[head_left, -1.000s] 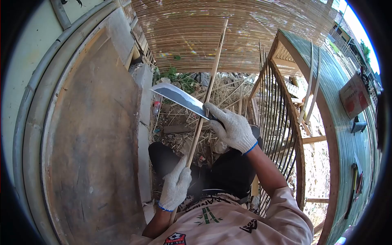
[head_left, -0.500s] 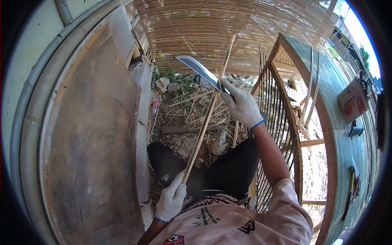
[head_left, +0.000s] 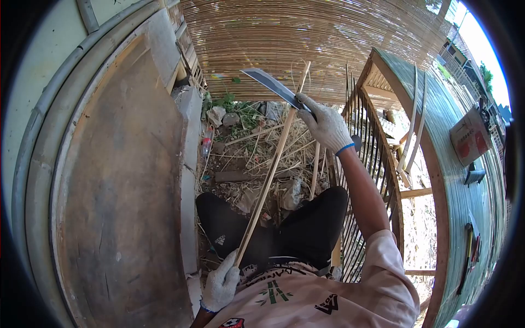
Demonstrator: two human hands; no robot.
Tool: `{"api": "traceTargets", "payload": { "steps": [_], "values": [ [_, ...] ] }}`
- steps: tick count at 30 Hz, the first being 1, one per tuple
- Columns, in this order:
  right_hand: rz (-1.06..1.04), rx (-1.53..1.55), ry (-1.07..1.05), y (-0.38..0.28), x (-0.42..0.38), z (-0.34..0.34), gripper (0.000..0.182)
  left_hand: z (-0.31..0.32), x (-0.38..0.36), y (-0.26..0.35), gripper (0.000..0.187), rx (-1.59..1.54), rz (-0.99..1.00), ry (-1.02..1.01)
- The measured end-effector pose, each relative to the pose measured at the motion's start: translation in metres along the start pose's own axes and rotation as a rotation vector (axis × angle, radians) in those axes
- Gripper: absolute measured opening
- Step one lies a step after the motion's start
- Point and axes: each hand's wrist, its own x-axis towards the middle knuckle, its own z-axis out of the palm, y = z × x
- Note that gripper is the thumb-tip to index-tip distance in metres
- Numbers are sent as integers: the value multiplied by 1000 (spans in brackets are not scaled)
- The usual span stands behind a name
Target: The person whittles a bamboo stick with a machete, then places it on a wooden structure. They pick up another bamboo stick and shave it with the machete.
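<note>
A long, pale bamboo strip (head_left: 266,186) slants up and away from my lap. My left hand (head_left: 221,283), in a white knitted glove, is closed round its near end. Near the far end my right hand (head_left: 322,123), gloved with a blue cuff, grips the machete (head_left: 270,86), whose handle is mostly hidden in the fingers. The blade points up and left and lies across the strip, and thin curled shavings stand near the strip's tip.
A large brown board (head_left: 120,180) is at the left. Bamboo scraps (head_left: 273,147) and stones cover the ground ahead, before a slatted bamboo screen (head_left: 262,38). On the right, a green-topped bench (head_left: 459,180) bears a box (head_left: 470,135) and tools, beside dark upright rods (head_left: 369,164).
My left hand has moved down and slightly left with the strip. My right hand and the machete have shifted slightly right, and curled shavings now show near the strip's tip.
</note>
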Motion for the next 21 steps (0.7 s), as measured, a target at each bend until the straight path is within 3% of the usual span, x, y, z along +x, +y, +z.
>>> {"api": "traceTargets", "payload": {
  "steps": [2,4,7,9,11,12,14,17,18,19,21],
  "values": [
    [104,24,2,5,8,-8,54,-4,-10,1,48,-8,-26,-2],
    [269,79,90,24,21,-7,53,-12,-19,7,46,283,95,1],
    [445,116,207,67,35,-23,52,-19,-37,-11,45,308,186,37],
    [285,110,450,117,36,-3,55,-21,-40,-10,45,358,118,51],
    [440,357,258,87,15,-16,61,-13,-26,-15,46,211,116,107],
    [508,558,166,46,-3,-28,56,-7,-16,-13,45,130,-1,110],
    [446,878,99,19,-30,-10,39,9,14,-13,44,-13,17,125],
    [339,868,-51,-26,-73,2,29,24,45,23,44,-217,-1,77],
    [260,781,7,-49,-84,0,27,26,53,37,44,-277,-25,17],
    [268,744,-70,-53,-96,5,32,29,58,45,44,-267,-23,15],
    [185,634,-104,-78,-112,-4,43,38,68,60,45,-544,-43,-70]
  ]
}}
